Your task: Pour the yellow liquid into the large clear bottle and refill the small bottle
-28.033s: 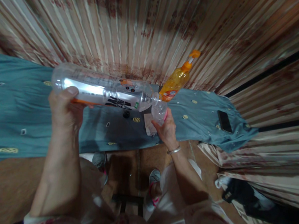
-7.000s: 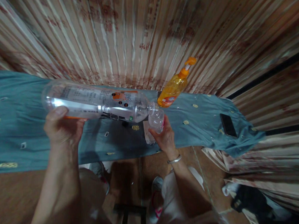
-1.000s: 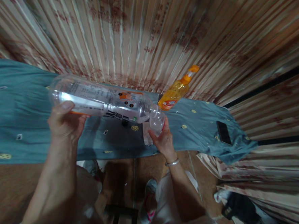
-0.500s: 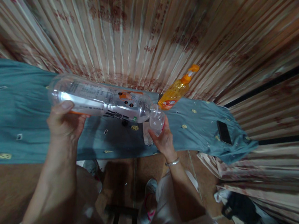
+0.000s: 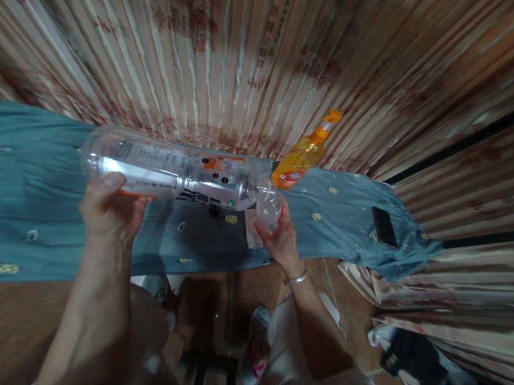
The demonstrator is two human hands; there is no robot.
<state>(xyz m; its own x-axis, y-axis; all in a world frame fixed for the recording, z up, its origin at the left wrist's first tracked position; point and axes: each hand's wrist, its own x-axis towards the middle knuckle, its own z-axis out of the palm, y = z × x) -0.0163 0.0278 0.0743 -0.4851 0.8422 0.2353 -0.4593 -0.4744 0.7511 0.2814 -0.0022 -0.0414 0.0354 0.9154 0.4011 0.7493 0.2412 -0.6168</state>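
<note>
A large clear plastic bottle (image 5: 167,166) with a printed label lies nearly level in the air, held near its base by my left hand (image 5: 112,207), thumb on the near side. Its neck points right and meets the mouth of a small clear plastic cup (image 5: 269,209). My right hand (image 5: 283,235), with a silver bangle at the wrist, has its fingers closed around that cup. I cannot make out any liquid passing between them. Just beyond the cup stands an orange pump bottle (image 5: 300,160) of yellow-orange liquid.
A teal patterned cloth (image 5: 206,236) covers the long narrow table. Below the cup lies a pale folded cloth or tissue (image 5: 253,230). To the right rests a black phone (image 5: 384,226). Pleated curtains (image 5: 229,69) hang behind, and a dark stool (image 5: 209,362) shows below.
Almost nothing differs. The large bottle and both hands keep the same hold, with only a very slight shift of the view.
</note>
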